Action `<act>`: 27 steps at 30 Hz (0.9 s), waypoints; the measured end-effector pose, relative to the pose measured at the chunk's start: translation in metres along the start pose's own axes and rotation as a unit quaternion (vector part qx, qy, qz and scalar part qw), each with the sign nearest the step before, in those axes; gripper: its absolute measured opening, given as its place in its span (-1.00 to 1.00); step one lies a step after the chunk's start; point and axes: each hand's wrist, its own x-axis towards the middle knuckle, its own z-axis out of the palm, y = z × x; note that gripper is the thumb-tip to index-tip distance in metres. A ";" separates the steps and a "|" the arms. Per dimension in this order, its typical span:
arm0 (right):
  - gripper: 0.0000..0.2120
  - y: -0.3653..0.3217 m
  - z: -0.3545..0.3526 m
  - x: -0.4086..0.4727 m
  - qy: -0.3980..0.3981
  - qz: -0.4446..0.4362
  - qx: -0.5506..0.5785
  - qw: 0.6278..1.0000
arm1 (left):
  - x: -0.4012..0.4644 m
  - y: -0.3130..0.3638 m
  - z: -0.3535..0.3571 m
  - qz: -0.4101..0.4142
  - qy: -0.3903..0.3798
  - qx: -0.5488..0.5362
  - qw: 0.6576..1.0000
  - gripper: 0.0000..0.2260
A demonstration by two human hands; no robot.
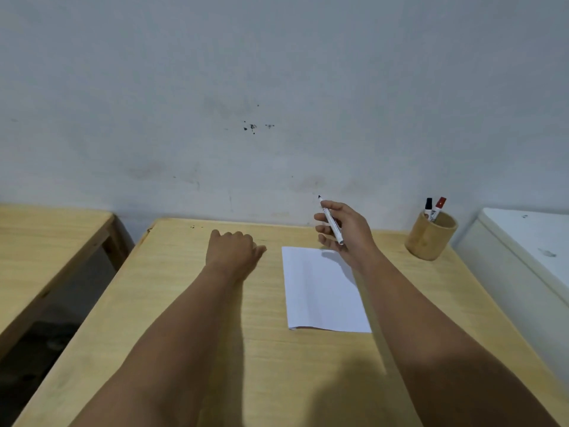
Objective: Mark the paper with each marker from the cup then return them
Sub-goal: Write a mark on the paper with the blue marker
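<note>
A white sheet of paper (323,291) lies on the wooden table (184,318), right of centre. My right hand (348,232) hovers above the paper's far edge, shut on a white marker (332,223) whose uncapped dark tip points up and away. My left hand (234,248) rests on the table left of the paper, fingers curled; whether it holds the cap is hidden. A bamboo cup (431,237) stands at the table's far right corner with a black-capped marker (428,206) and a red-capped marker (438,206) upright in it.
A pale wall (277,103) rises straight behind the table. A second wooden table (46,241) stands to the left across a gap. A white cabinet or appliance (523,251) adjoins the table's right edge.
</note>
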 end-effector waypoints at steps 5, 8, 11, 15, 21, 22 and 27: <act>-0.65 0.000 -0.002 0.002 -0.002 0.021 0.075 0.997 | 0.002 -0.003 0.007 -0.032 -0.009 -0.049 0.998 -0.44; -0.75 0.002 0.000 -0.001 -0.028 0.001 0.066 0.997 | -0.007 -0.006 0.001 -0.070 0.042 -0.086 0.993 -0.33; -0.90 0.006 0.008 -0.007 0.000 -0.035 0.016 0.999 | -0.017 -0.005 -0.011 0.001 0.157 -0.128 0.979 -0.39; -0.77 0.013 0.022 -0.013 0.057 -0.062 -0.039 0.996 | -0.054 0.023 -0.021 0.175 0.133 -0.219 0.951 -0.44; -0.75 0.032 0.033 -0.017 0.045 -0.073 -0.128 0.988 | -0.082 0.031 0.000 0.187 -0.025 -0.196 0.962 -0.23; -0.69 0.038 0.035 -0.015 0.048 -0.077 -0.147 0.985 | -0.083 0.031 0.003 0.185 -0.025 -0.193 0.963 -0.23; -0.81 0.062 0.043 -0.005 0.024 -0.067 -0.161 0.984 | -0.083 0.032 0.008 0.183 -0.013 -0.188 0.965 -0.21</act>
